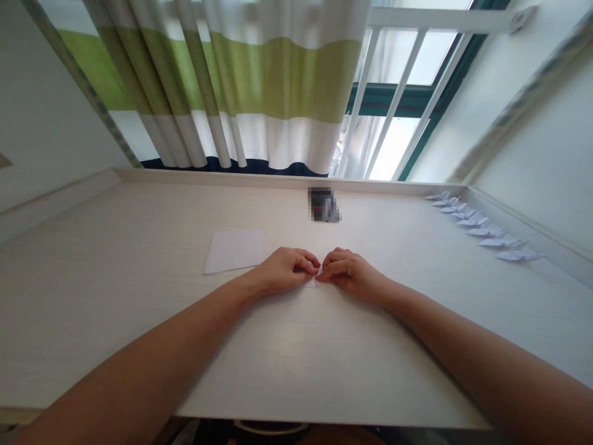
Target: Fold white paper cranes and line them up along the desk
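Observation:
A small piece of folded white paper (312,282) is pinched between my two hands over the middle of the table. My left hand (290,269), with a ring on one finger, closes on its left side. From the right, my right hand (349,272) grips it with thumb and fingers. The fingers cover most of the paper, so its full shape is hidden. Just beyond my left wrist lies a flat stack or sheet of white paper (234,250).
Several folded white paper cranes (491,233) stand in a row along the right edge of the white table (278,358). A dark, pixelated object (323,204) sits near the back ledge. Behind are a green-and-white curtain (287,80) and white window bars (396,93).

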Motion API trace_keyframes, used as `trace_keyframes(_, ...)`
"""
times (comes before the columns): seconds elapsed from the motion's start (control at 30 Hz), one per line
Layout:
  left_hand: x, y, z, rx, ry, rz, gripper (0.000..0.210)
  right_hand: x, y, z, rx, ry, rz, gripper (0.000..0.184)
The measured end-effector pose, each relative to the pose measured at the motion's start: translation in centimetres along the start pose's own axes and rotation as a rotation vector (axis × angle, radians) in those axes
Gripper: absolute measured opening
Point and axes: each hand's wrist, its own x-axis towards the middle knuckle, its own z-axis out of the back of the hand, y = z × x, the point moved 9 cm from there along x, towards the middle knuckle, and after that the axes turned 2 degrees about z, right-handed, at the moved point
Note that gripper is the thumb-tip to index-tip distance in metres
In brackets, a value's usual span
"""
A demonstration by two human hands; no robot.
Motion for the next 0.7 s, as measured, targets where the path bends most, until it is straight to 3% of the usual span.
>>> trace_keyframes(0.23,-0.1,0.1,0.0,-0.032,0.006,0.011,0.020,0.2,-0.4,0.0,0.060,0.011,-0.074,0.011)
trace_keyframes(0.47,-0.1,0.0,0.0,-0.018,-0.008,0.030,0.019,-0.3,-2.5,-0.1,0.281,-0.050,-0.367,0.012)
trace_keyframes(0.7,0.2,0.8,-0.1,-0.024,-0.056,0.082,0.017,-0.3,-2.6,-0.1,0.317,-0.047,-0.421,0.013)
